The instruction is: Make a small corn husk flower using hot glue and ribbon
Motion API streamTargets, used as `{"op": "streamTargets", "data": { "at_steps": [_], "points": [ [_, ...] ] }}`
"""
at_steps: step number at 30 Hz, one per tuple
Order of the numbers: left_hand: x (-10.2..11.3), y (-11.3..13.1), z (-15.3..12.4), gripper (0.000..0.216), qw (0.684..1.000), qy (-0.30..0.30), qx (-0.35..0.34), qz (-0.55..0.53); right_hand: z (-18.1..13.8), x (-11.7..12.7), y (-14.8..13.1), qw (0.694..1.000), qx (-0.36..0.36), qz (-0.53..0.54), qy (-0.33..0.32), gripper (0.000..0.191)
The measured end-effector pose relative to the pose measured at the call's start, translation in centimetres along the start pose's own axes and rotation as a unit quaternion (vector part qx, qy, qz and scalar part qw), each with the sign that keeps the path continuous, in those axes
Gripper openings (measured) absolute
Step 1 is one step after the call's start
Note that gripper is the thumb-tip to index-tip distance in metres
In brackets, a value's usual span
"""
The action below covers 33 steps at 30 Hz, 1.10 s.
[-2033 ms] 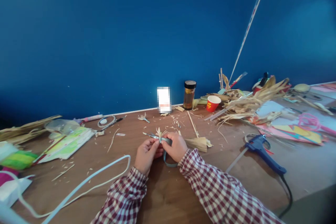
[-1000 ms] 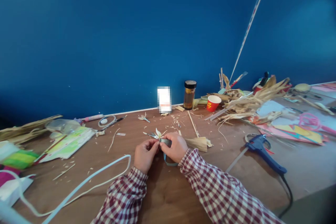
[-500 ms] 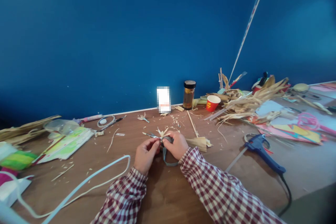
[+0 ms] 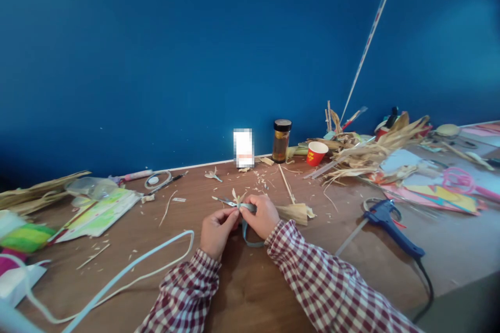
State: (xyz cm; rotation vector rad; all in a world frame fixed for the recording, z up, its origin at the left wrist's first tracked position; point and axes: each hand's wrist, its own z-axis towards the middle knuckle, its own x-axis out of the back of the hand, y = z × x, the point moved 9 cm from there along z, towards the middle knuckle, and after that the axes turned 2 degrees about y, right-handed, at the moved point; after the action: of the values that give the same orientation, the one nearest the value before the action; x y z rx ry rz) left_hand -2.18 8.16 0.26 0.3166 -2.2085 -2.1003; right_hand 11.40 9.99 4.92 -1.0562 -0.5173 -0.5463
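Left hand (image 4: 216, 230), right hand (image 4: 264, 215): my fingertips pinched closed on the base of a pale, pointed, husk-like flower (image 4: 235, 196), just above the grip. Petals narrower than half a second ago; probably turned. Flat grey-blue strip (image 4: 250, 207) rightward.

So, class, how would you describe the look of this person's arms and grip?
The left sleeve and right sleeve are long, maroon-and-white checked, creased near the wrists. The left grip and right grip are bare hands, without gloves.
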Motion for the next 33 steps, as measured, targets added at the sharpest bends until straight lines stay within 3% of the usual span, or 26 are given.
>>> {"op": "streamTargets", "data": {
  "at_steps": [11,18,26,33],
  "points": [
    [-0.4,-1.0,-0.1,0.031,0.993,-0.02,0.09,-0.067,-0.1,-0.2,-0.3,1.0,0.008,0.019,-0.005,0.009],
    [-0.2,-0.9,0.1,0.031,0.997,-0.021,0.063,-0.041,-0.1,-0.2,-0.5,1.0,0.018,0.014,-0.003,0.008],
    [0.5,-0.4,0.7,0.033,0.998,-0.003,-0.019,0.052,-0.2,-0.4,-1.0,0.999,0.032,0.018,-0.014,0.009],
    [-0.1,-0.5,0.5,0.032,1.0,-0.019,0.019,-0.015,0.1,0.1,-0.5,0.999,0.009,0.035,-0.009,0.014]
  ]
}}
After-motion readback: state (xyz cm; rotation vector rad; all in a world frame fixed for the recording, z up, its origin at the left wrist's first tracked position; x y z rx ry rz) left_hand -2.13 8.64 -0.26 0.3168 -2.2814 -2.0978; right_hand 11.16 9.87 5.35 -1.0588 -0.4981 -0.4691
